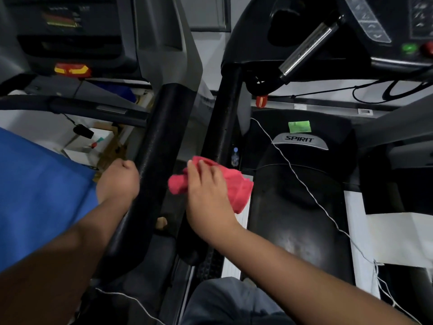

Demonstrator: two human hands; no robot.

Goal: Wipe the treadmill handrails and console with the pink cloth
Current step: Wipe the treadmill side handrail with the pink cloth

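The pink cloth (236, 188) is bunched over the lower part of the right treadmill's black left handrail (221, 127). My right hand (206, 191) lies on top of it, fingers curved over the cloth and gripping it against the rail. My left hand (119, 179) is curled into a fist against the left side of the neighbouring treadmill's thick black handrail (161, 141); no cloth is in it. The right treadmill's console (375, 22) with green and red buttons sits at the top right, above a silver grip bar (307, 48).
The "SPIRIT" motor cover (301, 139) and dark belt (293, 219) lie right of the cloth. A thin white string (304, 184) crosses the belt. A small bottle (235, 156) stands beside the rail. A second treadmill's console (65, 26) is at the upper left, blue fabric (35, 188) at the left.
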